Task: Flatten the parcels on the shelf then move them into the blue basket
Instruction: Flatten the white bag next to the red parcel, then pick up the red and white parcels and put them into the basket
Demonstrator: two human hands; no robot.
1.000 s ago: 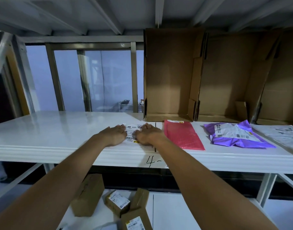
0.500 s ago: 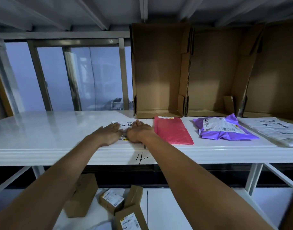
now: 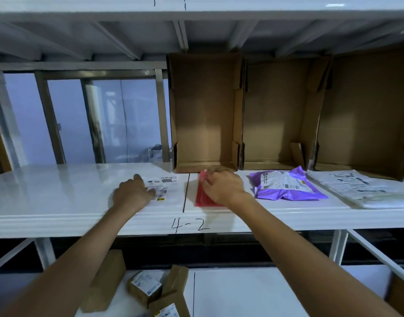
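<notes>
A flat white parcel (image 3: 167, 188) with a printed label lies on the white shelf (image 3: 59, 193). My left hand (image 3: 133, 193) rests palm down on its left part. To its right lies a red parcel (image 3: 202, 197), and my right hand (image 3: 223, 187) lies on top of it with the fingers curled near its far edge. A crumpled purple parcel (image 3: 285, 187) with a white label sits further right. A white printed parcel (image 3: 365, 188) lies at the far right. No blue basket is in view.
Three open cardboard boxes (image 3: 205, 115) stand on their sides at the back of the shelf. The shelf front edge is marked "4-2". Several small cardboard boxes (image 3: 146, 287) lie on the lower shelf. A window is behind the shelf on the left.
My right hand left the white parcel and moved right onto the red parcel. My left hand stayed on the white parcel. The camera tilted up.
</notes>
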